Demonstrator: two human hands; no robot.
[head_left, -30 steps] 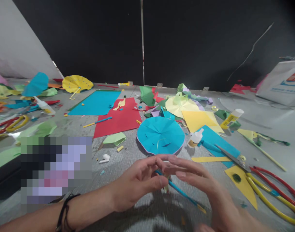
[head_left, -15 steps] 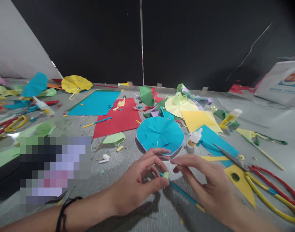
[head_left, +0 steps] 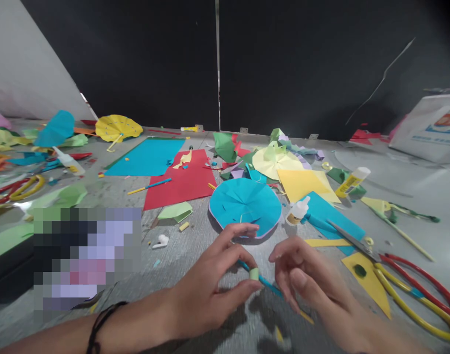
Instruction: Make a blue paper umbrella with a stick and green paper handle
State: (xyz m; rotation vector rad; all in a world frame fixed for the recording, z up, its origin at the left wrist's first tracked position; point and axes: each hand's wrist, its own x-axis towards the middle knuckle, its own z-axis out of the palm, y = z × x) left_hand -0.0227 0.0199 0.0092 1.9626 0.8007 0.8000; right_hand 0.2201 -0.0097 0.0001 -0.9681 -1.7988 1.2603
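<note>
Between thumb and forefinger my left hand (head_left: pixel 221 280) pinches a small pale green paper roll (head_left: pixel 254 274). A thin blue paper stick (head_left: pixel 271 286) with a yellow end slants behind and below the roll; I cannot tell whether it passes through it. My right hand (head_left: pixel 309 285) is just to the right, fingers curved and apart, holding nothing I can see, with part of the stick hidden behind it. Beyond both hands lies a round, pleated blue paper disc (head_left: pixel 245 201) with a pale purple rim. A small white glue bottle (head_left: pixel 297 212) stands beside the disc.
Scissors with red and yellow handles (head_left: pixel 412 290) lie at right, near a glue stick (head_left: pixel 353 182). Red paper (head_left: pixel 184 184), blue paper (head_left: pixel 147 157) and yellow paper (head_left: pixel 308 184) lie farther back. A white earbud (head_left: pixel 161 241) is left of my hands. A black wall (head_left: pixel 284 64) closes the back.
My right hand has drawn slightly away from the left, its fingers turning and loosening. My left hand still pinches the green roll, which now stands more upright.
</note>
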